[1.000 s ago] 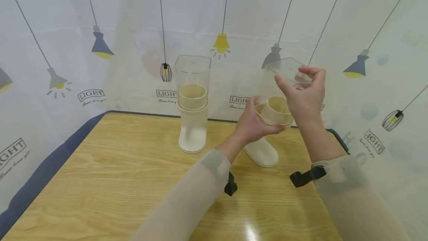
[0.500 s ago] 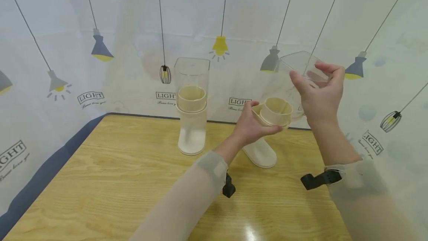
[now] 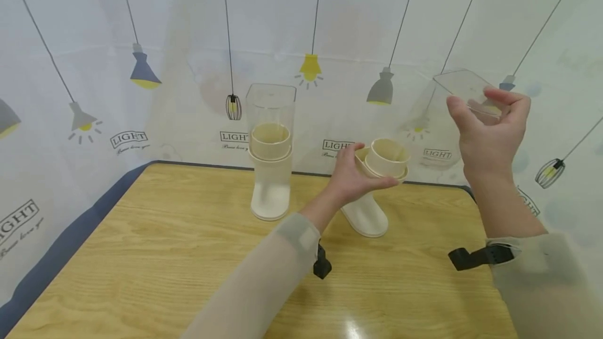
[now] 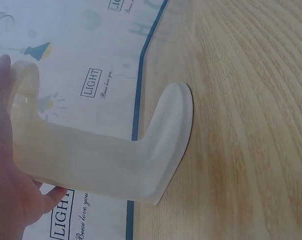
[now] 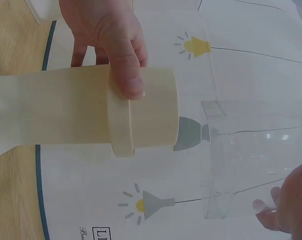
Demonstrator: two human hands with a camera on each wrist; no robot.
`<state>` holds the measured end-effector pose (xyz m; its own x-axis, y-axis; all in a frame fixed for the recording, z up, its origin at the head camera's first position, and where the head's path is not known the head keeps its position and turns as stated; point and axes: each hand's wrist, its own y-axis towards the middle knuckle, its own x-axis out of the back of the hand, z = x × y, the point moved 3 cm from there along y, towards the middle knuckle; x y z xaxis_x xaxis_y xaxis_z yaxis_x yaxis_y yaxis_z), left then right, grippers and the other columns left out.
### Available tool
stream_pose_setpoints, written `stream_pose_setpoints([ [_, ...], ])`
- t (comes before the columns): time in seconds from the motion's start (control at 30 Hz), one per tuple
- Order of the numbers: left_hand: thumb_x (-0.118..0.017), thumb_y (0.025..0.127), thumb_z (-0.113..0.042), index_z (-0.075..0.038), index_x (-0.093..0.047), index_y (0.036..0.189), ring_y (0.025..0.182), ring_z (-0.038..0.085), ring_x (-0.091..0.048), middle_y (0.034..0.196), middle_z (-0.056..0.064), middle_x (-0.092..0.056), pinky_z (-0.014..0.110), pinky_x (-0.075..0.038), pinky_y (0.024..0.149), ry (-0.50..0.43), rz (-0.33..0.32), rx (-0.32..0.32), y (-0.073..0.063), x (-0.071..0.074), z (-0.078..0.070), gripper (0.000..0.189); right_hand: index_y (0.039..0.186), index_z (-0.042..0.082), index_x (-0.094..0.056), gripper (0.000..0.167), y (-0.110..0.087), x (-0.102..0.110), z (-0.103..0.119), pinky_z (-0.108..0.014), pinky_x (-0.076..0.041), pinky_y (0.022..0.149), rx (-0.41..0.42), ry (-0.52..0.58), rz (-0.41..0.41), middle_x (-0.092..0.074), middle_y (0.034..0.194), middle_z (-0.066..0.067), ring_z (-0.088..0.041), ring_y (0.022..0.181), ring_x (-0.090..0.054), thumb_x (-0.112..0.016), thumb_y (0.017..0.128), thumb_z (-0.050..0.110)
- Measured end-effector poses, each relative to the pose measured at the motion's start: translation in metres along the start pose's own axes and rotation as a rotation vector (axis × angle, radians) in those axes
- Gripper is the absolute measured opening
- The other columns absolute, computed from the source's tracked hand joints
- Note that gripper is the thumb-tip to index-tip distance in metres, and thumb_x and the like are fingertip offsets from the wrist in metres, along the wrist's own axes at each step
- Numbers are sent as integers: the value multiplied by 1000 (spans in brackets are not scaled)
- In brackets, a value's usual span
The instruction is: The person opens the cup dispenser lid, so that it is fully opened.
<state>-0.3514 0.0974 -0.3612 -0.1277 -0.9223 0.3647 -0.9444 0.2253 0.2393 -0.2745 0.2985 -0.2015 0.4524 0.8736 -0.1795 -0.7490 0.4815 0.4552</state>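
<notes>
My left hand grips the collar of a cream plastic dispenser stand at the right of the table. Its long rounded foot rests on the wood, and a round ring rises above the collar with nothing over it. My right hand holds a clear plastic container between thumb and fingers, up to the right of the stand. A gap separates the container's lower end from the ring in the right wrist view. Most of the container barely shows against the wall in the head view.
A second cream stand stands upright to the left, with a clear container seated on its collar. The wooden table has a dark blue back edge, and a wall sheet printed with lamps hangs close behind it.
My right hand has lifted the clear container off the ring and carried it to the right. My left hand keeps its grip on the stand, nearly still.
</notes>
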Motion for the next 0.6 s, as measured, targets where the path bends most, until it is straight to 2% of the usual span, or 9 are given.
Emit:
stream_pose_setpoints([
  [0.23, -100, 72, -59, -27, -45, 164, 137, 25, -46, 159, 11, -34, 46, -54, 112, 55, -37, 19, 1, 4, 0, 111, 128, 21, -53, 60, 10, 27, -11, -19, -51, 74, -47, 4, -44, -49, 148, 7, -11, 109, -68, -95, 86, 16],
  [0.37, -100, 72, -58, -24, -42, 167, 140, 24, -45, 160, 11, -36, 47, -53, 115, 58, -30, 11, 2, 6, 1, 116, 129, 24, -52, 62, 13, 43, -20, -19, -49, 72, -99, -30, -71, -49, 148, 8, -9, 110, -67, -96, 85, 20],
  [0.47, -101, 73, -55, -18, -37, 168, 140, 22, -47, 159, 9, -40, 43, -52, 117, 32, -33, -3, 2, 7, 2, 121, 129, 26, -53, 63, 15, 55, -28, -17, -50, 74, -142, -76, -92, -50, 147, 10, -7, 112, -66, -97, 85, 23],
  [0.6, -102, 74, -47, -12, -35, 166, 138, 19, -50, 156, 7, -46, 39, -52, 117, -57, -31, -17, 2, 9, 4, 119, 130, 30, -51, 66, 16, 67, -37, -14, -52, 77, -197, -174, -97, -51, 138, 13, -4, 114, -64, -98, 84, 28],
])
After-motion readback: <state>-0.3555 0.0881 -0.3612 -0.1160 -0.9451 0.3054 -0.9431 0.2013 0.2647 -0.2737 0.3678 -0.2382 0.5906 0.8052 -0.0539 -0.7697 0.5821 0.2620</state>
